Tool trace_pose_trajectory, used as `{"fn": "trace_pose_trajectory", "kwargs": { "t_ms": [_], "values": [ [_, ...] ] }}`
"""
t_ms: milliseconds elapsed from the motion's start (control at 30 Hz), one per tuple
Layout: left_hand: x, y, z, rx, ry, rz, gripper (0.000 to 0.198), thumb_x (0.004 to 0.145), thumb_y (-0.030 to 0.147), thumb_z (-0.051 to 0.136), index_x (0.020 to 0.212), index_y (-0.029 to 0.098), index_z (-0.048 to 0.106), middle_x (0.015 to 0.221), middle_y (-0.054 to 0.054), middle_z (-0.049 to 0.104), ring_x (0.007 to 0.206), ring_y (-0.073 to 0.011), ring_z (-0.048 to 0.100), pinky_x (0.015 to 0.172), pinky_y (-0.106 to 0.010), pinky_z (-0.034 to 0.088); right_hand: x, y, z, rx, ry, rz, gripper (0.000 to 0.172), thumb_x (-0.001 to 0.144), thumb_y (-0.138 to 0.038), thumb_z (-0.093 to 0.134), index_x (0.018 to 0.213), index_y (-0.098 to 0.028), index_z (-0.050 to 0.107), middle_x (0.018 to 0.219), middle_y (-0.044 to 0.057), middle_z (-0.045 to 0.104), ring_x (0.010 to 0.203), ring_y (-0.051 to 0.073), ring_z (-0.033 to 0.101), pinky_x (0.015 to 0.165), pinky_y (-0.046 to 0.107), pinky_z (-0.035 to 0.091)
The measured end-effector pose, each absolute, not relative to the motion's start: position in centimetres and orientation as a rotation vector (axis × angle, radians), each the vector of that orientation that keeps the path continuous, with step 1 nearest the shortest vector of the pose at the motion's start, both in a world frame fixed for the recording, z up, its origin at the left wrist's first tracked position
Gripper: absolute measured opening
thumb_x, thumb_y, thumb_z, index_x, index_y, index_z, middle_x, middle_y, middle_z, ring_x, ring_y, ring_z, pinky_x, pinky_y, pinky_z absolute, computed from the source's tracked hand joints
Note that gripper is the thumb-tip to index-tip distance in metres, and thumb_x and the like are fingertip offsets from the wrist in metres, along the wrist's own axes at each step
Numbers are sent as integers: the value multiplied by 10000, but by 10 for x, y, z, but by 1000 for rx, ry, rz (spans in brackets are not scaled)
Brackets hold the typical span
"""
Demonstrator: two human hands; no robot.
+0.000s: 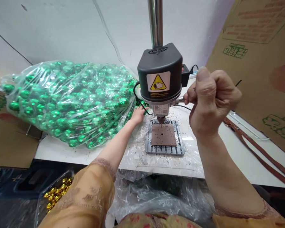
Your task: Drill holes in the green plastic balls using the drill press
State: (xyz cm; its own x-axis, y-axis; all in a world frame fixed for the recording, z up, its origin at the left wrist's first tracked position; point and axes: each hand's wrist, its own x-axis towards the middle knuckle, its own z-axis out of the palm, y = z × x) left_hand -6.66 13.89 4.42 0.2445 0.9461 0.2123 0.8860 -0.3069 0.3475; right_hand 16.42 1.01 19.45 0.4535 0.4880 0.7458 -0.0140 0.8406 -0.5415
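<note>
A small bench drill press [159, 72] with a black motor cover and a yellow warning label stands in front of me. My right hand [211, 101] is closed around its feed handle [180, 100] on the right side. Under the chuck [161, 119], a brown square board [163, 134] with a dark hole lies on the slotted metal base [165, 151]. My left hand [139, 114] reaches beside the drill, at the end of a clear plastic bag [71, 104] full of shiny green faceted balls. Its fingers look stretched out, with their tips partly hidden.
Dark shavings dot the white table [190, 139] and the plastic sheet around the base. Cardboard boxes stand left and right [258, 79]. A brown strap [256, 148] lies at the right. Gold balls [58, 191] sit in a clear container below left. Crumpled plastic [156, 199] hangs below the table edge.
</note>
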Motion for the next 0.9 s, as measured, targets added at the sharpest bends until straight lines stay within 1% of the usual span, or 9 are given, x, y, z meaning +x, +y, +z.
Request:
{"fn": "trace_pose_trajectory", "kwargs": {
  "t_ms": [167, 267, 367, 433, 500, 567, 633, 767, 900],
  "values": [
    [-74, 137, 35, 2050, 1689, 1033, 393, 781, 128, 762, 1166, 196, 721, 1234, -116, 668, 1184, -301, 648, 1064, -436, 529, 165, 10, 193, -501, -1084, 305, 510, 941, -508, 666, 614, -250, 372, 549, -44, 346, 477, 117, 355, 477, 366, 306],
    [-81, 113, 35, 1624, 1526, 1333, 425, 761, 260, 822, 1162, 199, 694, 1070, -82, 678, 966, -235, 687, 927, -406, 585, 165, 10, 193, -491, -1082, 278, 512, 941, -496, 671, 609, -246, 372, 538, -46, 349, 465, 115, 364, 467, 363, 298],
    [-83, 75, 41, 1248, 1254, 1442, 503, 805, 489, 813, 1211, 242, 644, 1014, -50, 686, 819, -181, 684, 785, -364, 602, 164, 10, 191, -468, -1074, 266, 498, 945, -465, 674, 608, -246, 380, 535, -48, 344, 462, 115, 363, 468, 361, 300],
    [-81, 50, 44, 1101, 1141, 1455, 529, 850, 651, 743, 1185, 256, 634, 1022, -53, 699, 812, -181, 696, 754, -361, 606, 164, 10, 190, -454, -1067, 265, 494, 951, -444, 670, 608, -243, 377, 538, -49, 339, 464, 113, 360, 471, 358, 297],
    [-75, 27, 44, 1048, 1110, 1445, 547, 839, 714, 737, 1114, 251, 643, 1025, -53, 707, 819, -184, 699, 746, -355, 607, 164, 10, 190, -439, -1068, 270, 503, 955, -437, 668, 606, -237, 366, 542, -49, 346, 466, 105, 359, 468, 350, 289],
    [-67, 10, 39, 1098, 1139, 1435, 535, 781, 662, 828, 1064, 239, 661, 1023, -48, 709, 835, -178, 692, 763, -336, 599, 164, 10, 189, -418, -1074, 271, 511, 953, -439, 673, 609, -234, 356, 543, -51, 347, 463, 98, 358, 463, 343, 279],
    [-58, -1, 30, 1256, 1188, 1429, 522, 759, 566, 880, 1116, 237, 687, 1069, -56, 706, 897, -181, 691, 812, -324, 591, 164, 9, 189, -418, -1078, 271, 519, 941, -459, 686, 613, -236, 351, 544, -53, 347, 464, 98, 363, 459, 341, 281],
    [-45, -14, 13, 1811, 1328, 1369, 405, 865, 391, 794, 1223, 230, 696, 1212, -101, 638, 1137, -235, 655, 987, -377, 556, 164, 9, 188, -450, -1072, 267, 537, 921, -517, 693, 611, -245, 350, 543, -51, 341, 461, 103, 363, 454, 343, 295],
    [-43, -26, 8, 2125, 1542, 1240, 274, 961, 285, 669, 1228, 222, 666, 1252, -124, 636, 1185, -269, 624, 1040, -453, 520, 166, 10, 186, -484, -1088, 248, 527, 931, -548, 665, 614, -249, 369, 535, -47, 335, 459, 117, 370, 463, 353, 306]
  ]
}}
